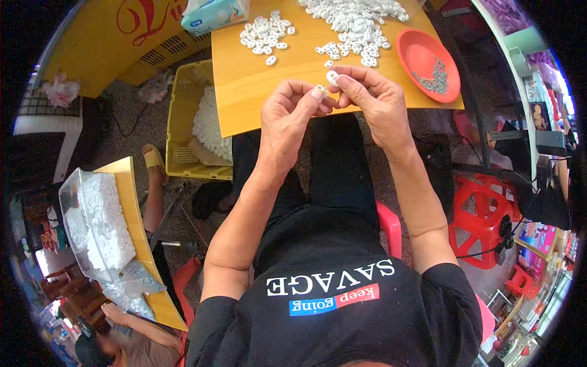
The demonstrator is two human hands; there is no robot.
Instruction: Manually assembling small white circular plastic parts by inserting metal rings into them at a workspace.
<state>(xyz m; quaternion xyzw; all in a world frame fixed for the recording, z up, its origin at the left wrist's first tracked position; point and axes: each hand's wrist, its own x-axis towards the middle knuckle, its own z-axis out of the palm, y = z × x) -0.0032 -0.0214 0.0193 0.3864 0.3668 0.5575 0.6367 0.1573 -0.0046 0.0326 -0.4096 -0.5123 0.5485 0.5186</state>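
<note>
Over the near edge of the yellow table [241, 110], both hands are closed on small parts, close together. My right hand [379, 101] pinches a white oval plastic piece [332, 77] between thumb and forefinger. My left hand [287, 110] grips a small white piece [321, 89] at its fingertips, mostly covered by the thumb. Beyond them lies a large heap of white two-holed plastic pieces [358, 27], with a smaller group of the same pieces [266, 35] to its left. A red plate [413, 49] at the right holds many small metal parts, too small to make out.
A tissue pack [217, 15] lies at the far left. Below the table's left side stands a yellow crate [177, 128] of white pieces. A second table [125, 174] at left bears bagged white pieces [101, 220]; another person's hand [115, 314] is beside it. Red stools [483, 220] stand at right.
</note>
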